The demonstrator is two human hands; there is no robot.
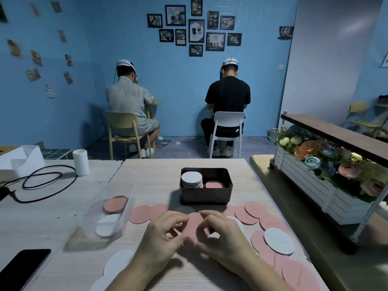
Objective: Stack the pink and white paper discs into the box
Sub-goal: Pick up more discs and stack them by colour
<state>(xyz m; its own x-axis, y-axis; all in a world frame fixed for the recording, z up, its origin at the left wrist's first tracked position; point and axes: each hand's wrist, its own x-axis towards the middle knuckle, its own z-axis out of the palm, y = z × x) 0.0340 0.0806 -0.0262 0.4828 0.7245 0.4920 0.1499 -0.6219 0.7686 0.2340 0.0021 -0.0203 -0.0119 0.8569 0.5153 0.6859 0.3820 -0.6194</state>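
A dark metal box point(206, 194) stands mid-table, holding a stack of white discs point(191, 179) on its left and a lower pink stack point(214, 184) on its right. Just in front of it, my left hand point(161, 234) and my right hand point(222, 236) both pinch the edges of a small pile of pink discs point(194, 226) held above the table. Loose pink discs point(255, 210) and a white disc point(278, 241) lie scattered to the right. More pink discs point(144, 213) lie to the left, and white discs point(117, 265) lie near the front edge.
A clear plastic tray point(109, 217) at left holds a pink pile and a white pile. A black phone point(23, 267), a black cable point(42, 183) and a white roll point(80, 162) lie further left. A flower planter shelf point(327, 171) borders the table's right side.
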